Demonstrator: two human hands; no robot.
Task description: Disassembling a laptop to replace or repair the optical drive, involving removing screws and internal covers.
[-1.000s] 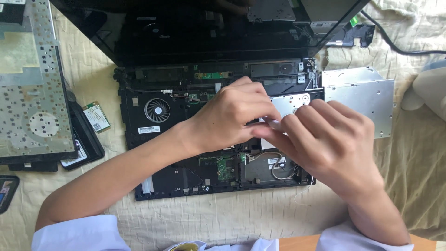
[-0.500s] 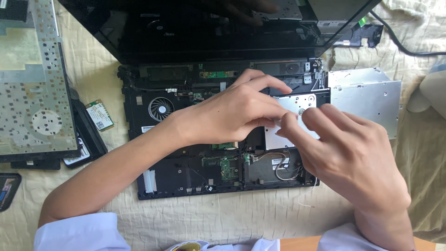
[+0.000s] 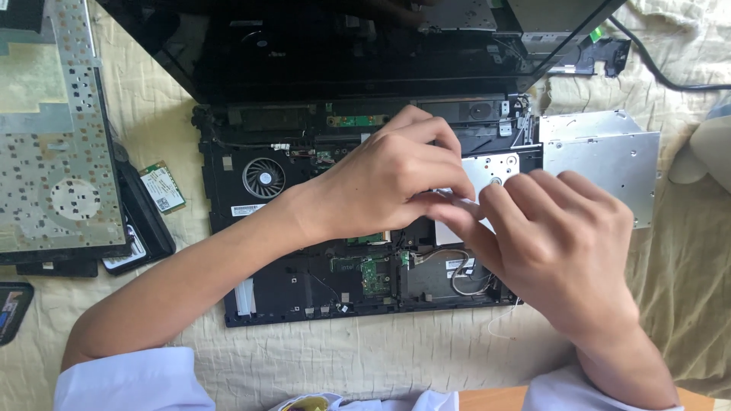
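Silver metal drive plate [image 3: 487, 169], flat and rectangular, sits in the right part of the opened black laptop base [image 3: 304, 274], just beside the silver optical drive [image 3: 601, 156] that sticks out past the base's right edge. Both hands meet over this plate. The left hand [image 3: 381, 183] comes in from the lower left, its fingers curled down with the tips pinched together at the plate's near edge; whether they actually grip anything there cannot be told, as the hands cover the spot. The right hand [image 3: 563, 251] comes from the lower right, its fingers bent and laid over the plate's front edge, touching the left fingertips.

Inside the base, a round cooling fan [image 3: 263, 177] lies left of the left hand, and a small green circuit board [image 3: 375, 275] shows below the wrist. The laptop's dark glossy screen [image 3: 343, 46] lies tilted back beyond the base. To the left, on the pale yellow quilted cloth [image 3: 365, 354], rest a removed grey keyboard backing [image 3: 57, 144] and a small green wireless card [image 3: 162, 187].
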